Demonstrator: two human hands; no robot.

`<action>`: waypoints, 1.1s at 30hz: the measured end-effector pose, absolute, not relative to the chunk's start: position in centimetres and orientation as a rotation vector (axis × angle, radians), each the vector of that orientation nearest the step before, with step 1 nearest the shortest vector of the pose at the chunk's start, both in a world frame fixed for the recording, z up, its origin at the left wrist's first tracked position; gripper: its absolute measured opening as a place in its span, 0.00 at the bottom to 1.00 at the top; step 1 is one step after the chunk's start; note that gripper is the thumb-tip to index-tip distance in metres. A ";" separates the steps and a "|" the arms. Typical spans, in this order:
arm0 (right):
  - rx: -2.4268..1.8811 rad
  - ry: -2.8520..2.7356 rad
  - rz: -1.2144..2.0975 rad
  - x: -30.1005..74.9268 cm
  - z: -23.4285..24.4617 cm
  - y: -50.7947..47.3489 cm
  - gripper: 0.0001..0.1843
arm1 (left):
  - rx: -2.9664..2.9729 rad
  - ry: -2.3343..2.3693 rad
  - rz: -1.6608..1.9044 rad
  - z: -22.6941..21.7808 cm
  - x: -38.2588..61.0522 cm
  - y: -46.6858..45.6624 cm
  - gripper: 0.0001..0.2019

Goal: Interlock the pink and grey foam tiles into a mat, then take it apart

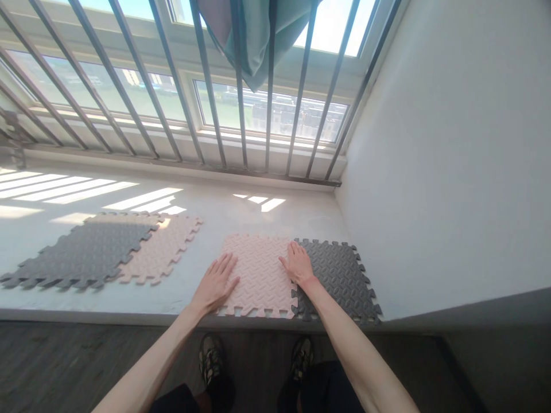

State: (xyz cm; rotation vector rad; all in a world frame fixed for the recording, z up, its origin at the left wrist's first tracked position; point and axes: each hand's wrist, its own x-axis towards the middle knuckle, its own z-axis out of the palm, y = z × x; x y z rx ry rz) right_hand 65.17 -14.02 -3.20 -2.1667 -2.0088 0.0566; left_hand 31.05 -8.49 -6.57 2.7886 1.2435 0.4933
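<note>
A pink foam mat tile (260, 275) lies flat on the white window ledge, its right edge against a dark grey foam mat tile (344, 275). My left hand (216, 281) rests on the pink tile's left edge with its fingers stretched out. Over the seam between the two tiles, my right hand (298, 263) lies flat, palm down, fingers extended. It covers the upper part of the seam; lower down, the toothed edges meet. Neither hand grips anything.
Farther left on the ledge (202, 298), another grey tile (86, 246) partly overlaps a second pink tile (166, 246). Metal bars (206, 86) stand before the window, with a teal cloth (258, 46) hanging behind them. A white wall (447, 155) bounds the right side.
</note>
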 end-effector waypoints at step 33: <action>-2.017 -2.108 0.009 57.9 -6.1 -17.5 0.44 | 0.784 2.611 0.924 -0.3 4.0 -1.9 0.37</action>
